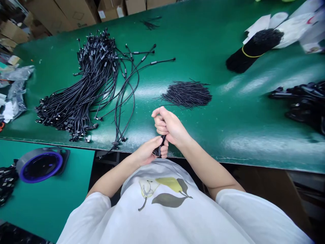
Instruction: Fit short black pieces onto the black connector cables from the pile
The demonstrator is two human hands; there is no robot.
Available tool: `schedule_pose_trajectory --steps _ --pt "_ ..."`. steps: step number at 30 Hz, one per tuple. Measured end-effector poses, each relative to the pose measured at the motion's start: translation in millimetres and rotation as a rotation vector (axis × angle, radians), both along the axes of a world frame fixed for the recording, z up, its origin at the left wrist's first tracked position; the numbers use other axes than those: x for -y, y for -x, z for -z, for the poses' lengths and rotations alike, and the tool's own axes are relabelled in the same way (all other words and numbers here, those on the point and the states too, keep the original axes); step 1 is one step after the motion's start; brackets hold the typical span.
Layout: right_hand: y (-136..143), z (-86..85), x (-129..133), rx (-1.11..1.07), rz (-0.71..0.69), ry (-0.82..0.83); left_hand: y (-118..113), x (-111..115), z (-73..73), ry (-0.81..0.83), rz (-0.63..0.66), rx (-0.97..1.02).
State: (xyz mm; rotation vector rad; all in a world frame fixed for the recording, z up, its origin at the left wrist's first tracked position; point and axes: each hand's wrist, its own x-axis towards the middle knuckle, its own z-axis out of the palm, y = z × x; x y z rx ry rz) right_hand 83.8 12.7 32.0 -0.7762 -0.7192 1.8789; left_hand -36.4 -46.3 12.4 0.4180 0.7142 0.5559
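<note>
Left hand [147, 150] pinches black cable [157, 149], right hand [170, 124] clenched around its far part. Cable likely light, bendy, smooth; best held firmly along bunched length.

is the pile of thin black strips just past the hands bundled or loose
Loose: the thin black strips lie spread in a heap, ends poking out unevenly, with no band visible, unlike the bundle with its yellow band.

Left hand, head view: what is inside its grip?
Inside the left hand, part of a black cable shows beside the thumb, reaching up toward the right hand. The curled fingers cover the rest, so its full shape cannot be seen.
</note>
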Motion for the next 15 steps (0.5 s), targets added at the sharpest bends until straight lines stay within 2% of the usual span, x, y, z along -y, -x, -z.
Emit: schedule_pose_trajectory --steps 4,9,15 --pt "-2 0.0 5 -0.023 -0.098 -0.032 -1 4 3.9 -0.083 0.027 -0.049" --pt "-7 -2.7 6 -0.087 -0.261 -0.078 4 2 1.9 0.020 0.146 0.081" --pt "-12 0.9 2 -0.199 -0.350 -0.066 1 4 8.5 0.090 0.126 0.256"
